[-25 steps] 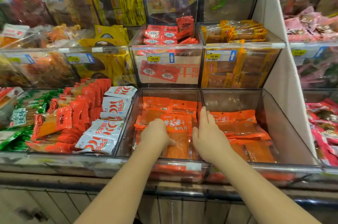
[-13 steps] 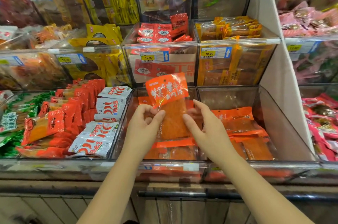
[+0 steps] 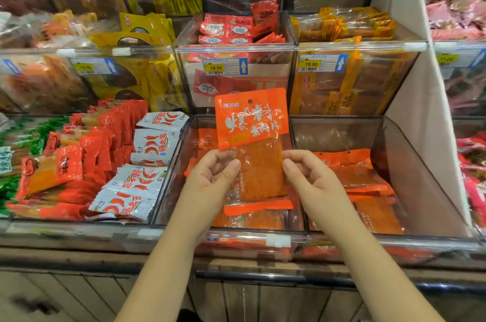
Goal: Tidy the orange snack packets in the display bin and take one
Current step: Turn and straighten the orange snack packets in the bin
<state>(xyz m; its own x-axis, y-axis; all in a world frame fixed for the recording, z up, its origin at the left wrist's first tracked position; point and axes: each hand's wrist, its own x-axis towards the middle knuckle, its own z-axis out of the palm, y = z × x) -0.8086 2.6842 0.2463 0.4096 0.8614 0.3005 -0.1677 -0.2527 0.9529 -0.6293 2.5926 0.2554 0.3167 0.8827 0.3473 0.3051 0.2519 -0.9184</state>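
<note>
Between left grip (image 3: 210,179), right grip (image 3: 313,179), packet (image 3: 252,124) upright

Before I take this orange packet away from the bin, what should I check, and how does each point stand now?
1. Grip of the left hand on the orange packet: ok, it pinches the left edge.
2. Grip of the right hand: ok, it pinches the right edge.
3. Packet front undamaged: ok, no tear shows.
4. Packet's lower end above the display bin rim: cannot tell from this view.
5. The remaining packets lie tidy: cannot tell, mostly hidden behind packet and hands.
</note>
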